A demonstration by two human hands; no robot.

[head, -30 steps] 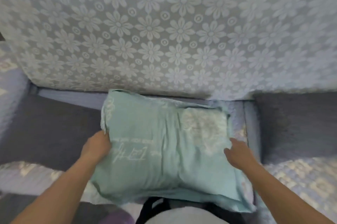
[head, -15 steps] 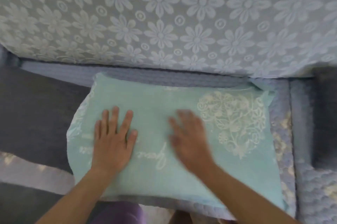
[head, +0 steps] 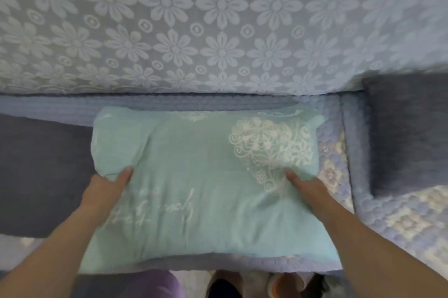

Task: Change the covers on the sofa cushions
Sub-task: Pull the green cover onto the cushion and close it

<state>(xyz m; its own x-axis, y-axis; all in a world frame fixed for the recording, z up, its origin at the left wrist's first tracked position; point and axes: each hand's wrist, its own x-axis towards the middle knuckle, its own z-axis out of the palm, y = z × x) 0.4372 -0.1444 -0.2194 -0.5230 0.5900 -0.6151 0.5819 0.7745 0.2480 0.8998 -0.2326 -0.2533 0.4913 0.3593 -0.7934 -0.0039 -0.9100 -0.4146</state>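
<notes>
While the teal cushion (head: 208, 181) lies flat on the sofa seat (head: 344, 212) near its back edge, both hands grip it. Left hand (head: 106, 188) pinches the left end; right hand (head: 305, 188) clutches the fabric by the white heart print (head: 271, 147).

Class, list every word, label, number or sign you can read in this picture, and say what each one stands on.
White cursive lettering on the teal cushion cover, near its front edge: upside down and too blurred to read.
White floral heart print: decoration, no words.
Nothing else bears text.
</notes>
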